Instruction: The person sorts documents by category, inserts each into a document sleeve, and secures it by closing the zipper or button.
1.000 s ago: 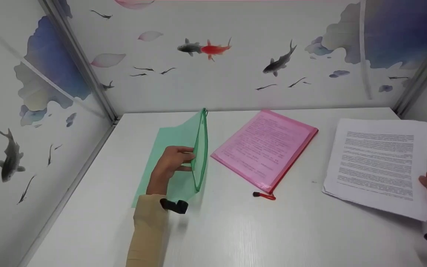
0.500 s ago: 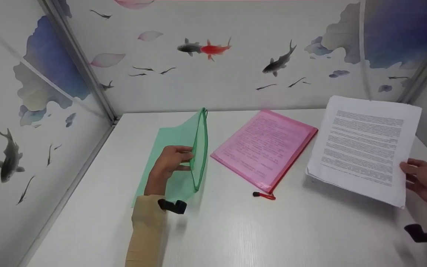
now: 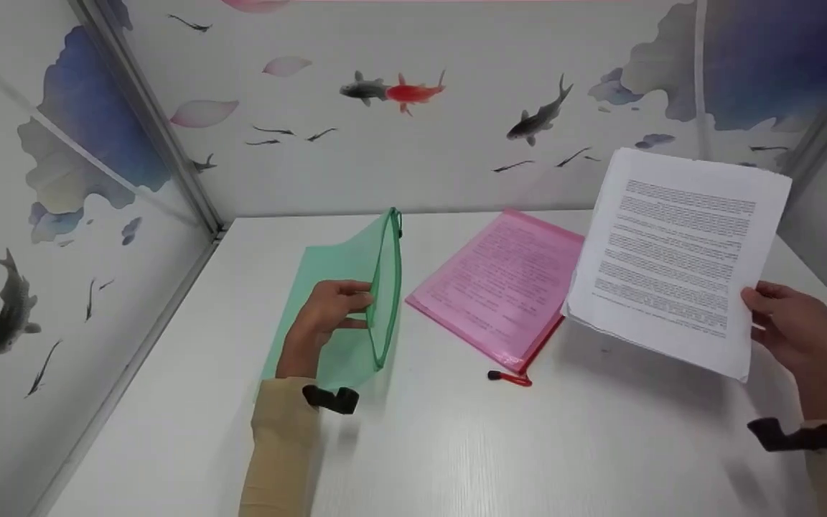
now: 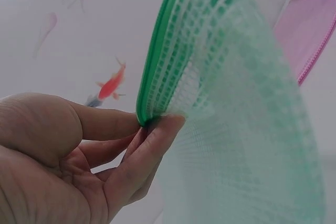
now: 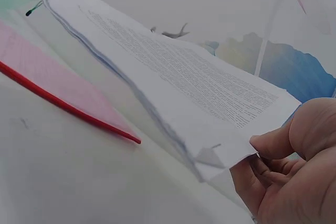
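Observation:
A translucent green zipper file bag [image 3: 331, 269] lies on the left of the table, its mouth spread and facing right. My left hand [image 3: 331, 309] pinches one edge of that mouth; in the left wrist view the thumb and fingers [image 4: 152, 150] hold the green zip edge. On the right, my right hand [image 3: 797, 327] grips a stack of printed paper [image 3: 672, 258] by its right edge, raised above the table and tilted. The right wrist view shows the thumb on top of the stack [image 5: 173, 82] and fingers beneath.
A pink zipper file bag [image 3: 492, 287] with printed sheets inside lies mid-table, its right corner hidden behind the paper. Its red zip pull [image 3: 510, 378] points to the front. White walls with painted fish [image 3: 413, 93] stand behind and beside the white table [image 3: 442, 445].
My right hand has carried the paper stack left and upward, so that it now overlaps the pink bag in view. The left hand stays on the green bag's mouth, nearly still.

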`<state>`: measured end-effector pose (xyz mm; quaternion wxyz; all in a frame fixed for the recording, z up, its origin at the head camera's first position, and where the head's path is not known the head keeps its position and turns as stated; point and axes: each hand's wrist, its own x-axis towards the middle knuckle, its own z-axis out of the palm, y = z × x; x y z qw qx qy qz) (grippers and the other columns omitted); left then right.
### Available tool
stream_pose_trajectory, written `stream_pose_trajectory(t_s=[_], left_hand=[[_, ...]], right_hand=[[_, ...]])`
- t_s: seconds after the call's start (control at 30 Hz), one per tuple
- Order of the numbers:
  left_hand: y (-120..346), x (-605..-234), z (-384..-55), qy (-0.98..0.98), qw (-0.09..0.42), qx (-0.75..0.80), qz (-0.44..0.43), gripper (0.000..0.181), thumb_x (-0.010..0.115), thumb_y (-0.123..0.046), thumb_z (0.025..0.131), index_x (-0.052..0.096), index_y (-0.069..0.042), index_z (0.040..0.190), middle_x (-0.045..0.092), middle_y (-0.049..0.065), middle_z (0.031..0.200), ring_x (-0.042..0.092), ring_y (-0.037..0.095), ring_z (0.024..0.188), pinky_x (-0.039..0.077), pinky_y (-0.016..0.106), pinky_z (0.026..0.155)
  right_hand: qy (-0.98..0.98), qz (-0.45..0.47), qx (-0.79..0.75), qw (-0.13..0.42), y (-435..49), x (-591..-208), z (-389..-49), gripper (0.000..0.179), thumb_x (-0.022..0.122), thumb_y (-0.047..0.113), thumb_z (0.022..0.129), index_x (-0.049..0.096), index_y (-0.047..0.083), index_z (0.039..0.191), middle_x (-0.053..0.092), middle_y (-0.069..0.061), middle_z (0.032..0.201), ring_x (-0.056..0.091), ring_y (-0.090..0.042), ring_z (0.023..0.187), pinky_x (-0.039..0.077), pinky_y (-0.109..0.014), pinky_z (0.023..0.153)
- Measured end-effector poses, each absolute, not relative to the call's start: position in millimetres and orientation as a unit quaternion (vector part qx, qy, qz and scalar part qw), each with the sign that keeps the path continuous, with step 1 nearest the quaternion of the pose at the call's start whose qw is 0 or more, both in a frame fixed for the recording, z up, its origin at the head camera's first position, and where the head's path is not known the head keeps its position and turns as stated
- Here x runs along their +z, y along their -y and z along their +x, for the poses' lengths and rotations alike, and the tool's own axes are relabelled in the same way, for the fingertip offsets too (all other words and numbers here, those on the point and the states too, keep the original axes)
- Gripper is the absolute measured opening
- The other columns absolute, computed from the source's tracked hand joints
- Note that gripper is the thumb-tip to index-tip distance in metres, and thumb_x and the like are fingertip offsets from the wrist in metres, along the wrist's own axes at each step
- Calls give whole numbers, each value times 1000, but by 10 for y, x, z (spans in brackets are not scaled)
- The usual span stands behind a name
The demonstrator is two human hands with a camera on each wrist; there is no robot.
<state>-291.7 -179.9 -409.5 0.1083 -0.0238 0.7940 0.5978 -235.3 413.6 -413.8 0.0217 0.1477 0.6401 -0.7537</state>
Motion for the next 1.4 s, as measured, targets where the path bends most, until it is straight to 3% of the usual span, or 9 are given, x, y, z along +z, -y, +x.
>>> stream_pose_trajectory(t_s=[0.2,0.3,0.43,0.67,0.93,1.4], left_hand=[[1787,-4109,-2924,-796,106,595,-30,38,63,-11,98,61,-2,135,63,17,124,64,23,107,62,37,86],[1788,-4098,-2916,-797,103,595,-29,38,63,-11,98,60,-1,135,62,16,124,64,23,107,62,37,87],[1790,-4077,-2909,-797,97,596,-27,38,63,-11,98,60,-1,135,62,17,123,64,23,106,62,38,87],[1785,-4069,-2906,-794,95,600,-25,38,63,-11,98,60,-1,135,62,18,127,65,22,105,62,37,87],[1780,-4041,-2888,-793,96,602,-16,39,62,-11,99,60,-2,136,60,19,131,66,22,108,61,37,89],[1762,-4040,-2890,-789,92,607,-15,38,64,-11,98,61,-1,134,62,17,126,66,20,104,62,36,86]], right_hand=[[-637,134,-758,36,-3932,-4027,-2377,50,67,29,94,47,22,139,69,21,96,62,-5,86,53,-22,72],[-642,133,-754,42,-3845,-3979,-2404,73,68,31,93,32,18,155,68,22,97,62,-5,88,53,-21,73],[-654,129,-744,46,-3740,-3939,-2438,90,68,35,92,16,12,161,65,22,102,61,-5,90,53,-20,74],[-657,110,-744,49,-3576,-3917,-2481,80,67,35,94,25,12,157,63,18,107,61,-6,93,53,-21,77],[-661,95,-743,43,-3430,-3887,-2496,49,66,33,95,44,18,135,63,16,108,61,-7,93,52,-23,77],[-653,65,-753,55,-3070,-3843,-2533,35,63,30,98,47,19,127,65,13,107,61,-7,93,53,-23,77]])
